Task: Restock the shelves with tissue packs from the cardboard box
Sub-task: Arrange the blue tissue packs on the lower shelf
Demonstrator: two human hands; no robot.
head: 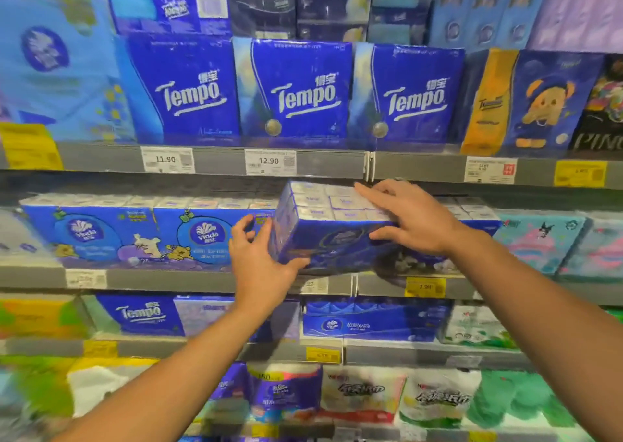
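A dark blue tissue pack (332,236) with a white top sits tilted at the front of the second shelf (209,279), its left end swung out toward me. My left hand (258,263) cups the pack's lower left corner, thumb under the front edge. My right hand (409,217) lies over the pack's top right, fingers stretched across the top and thumb down the front face. The cardboard box is out of view.
Blue Vinda packs (135,232) fill the same shelf to the left, pastel packs (553,242) to the right. Three Tempo packs (296,91) stand on the shelf above. Lower shelves hold more tissue packs (374,323). Price tags line the shelf edges.
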